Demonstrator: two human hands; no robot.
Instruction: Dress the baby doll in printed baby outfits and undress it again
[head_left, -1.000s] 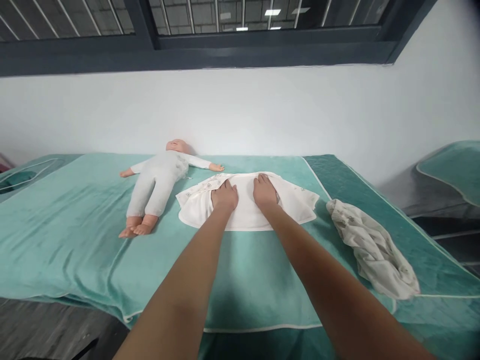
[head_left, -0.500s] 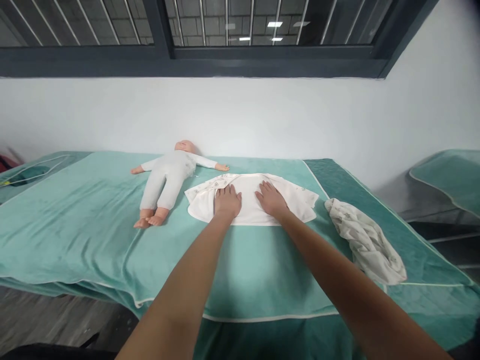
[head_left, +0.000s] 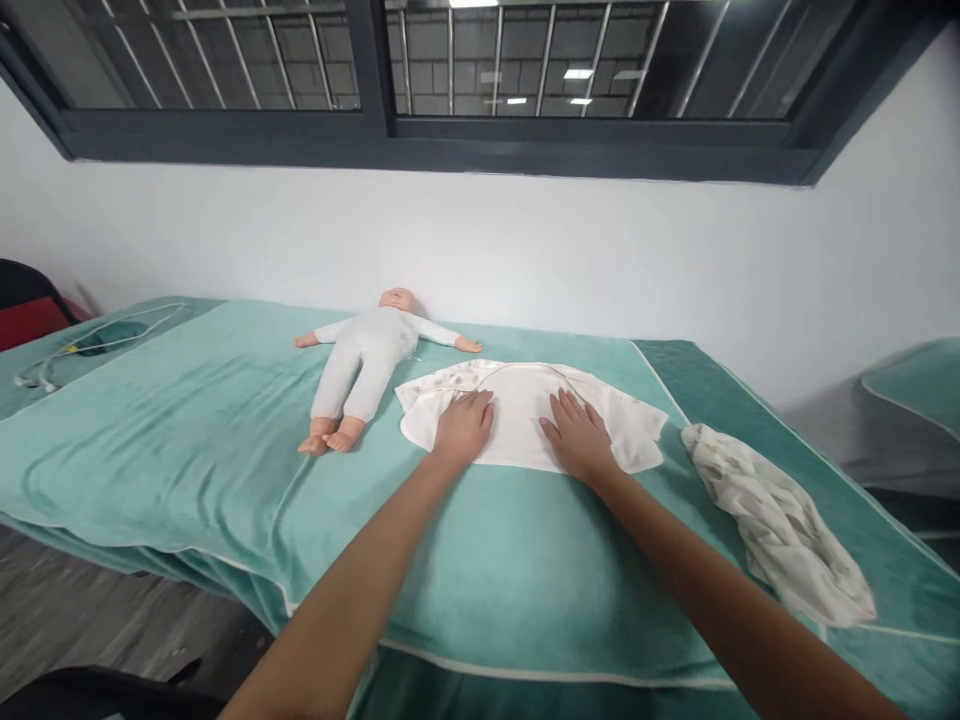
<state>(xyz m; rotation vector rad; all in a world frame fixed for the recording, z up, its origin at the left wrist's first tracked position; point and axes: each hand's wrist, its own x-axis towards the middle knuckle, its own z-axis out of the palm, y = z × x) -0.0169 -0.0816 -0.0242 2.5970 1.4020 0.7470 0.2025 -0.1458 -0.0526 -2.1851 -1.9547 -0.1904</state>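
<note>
both hands rest palm down on the white garment (head_left: 517,420), fingers stretched out rather than curled: the left hand (head_left: 465,425) with its fingers close together, the right hand (head_left: 576,432) a little more fanned, thumb apart. neither seems to grip anything; the flat palms probably serve to press the cloth smooth and keep it from sliding. the garment lies spread on the teal-covered bed (head_left: 525,570), right in front of the person, its printed sides reaching outward left and right, which leaves the plain middle exposed between the hands. setting it there seems to keep it within easy reach of both arms.

to its left, a doll (head_left: 371,345) in white lies with arms out and feet towards the near edge, one hand just beyond the garment, probably put aside to leave working room. to the right, apart from the garment, a crumpled pale cloth (head_left: 780,520) lies loosely bunched, as if set out of the way. behind stand a white wall (head_left: 525,255) and a dark-framed window (head_left: 480,148).

no brand, label or writing can be read; the garment's small prints are too tiny to make out.
</note>
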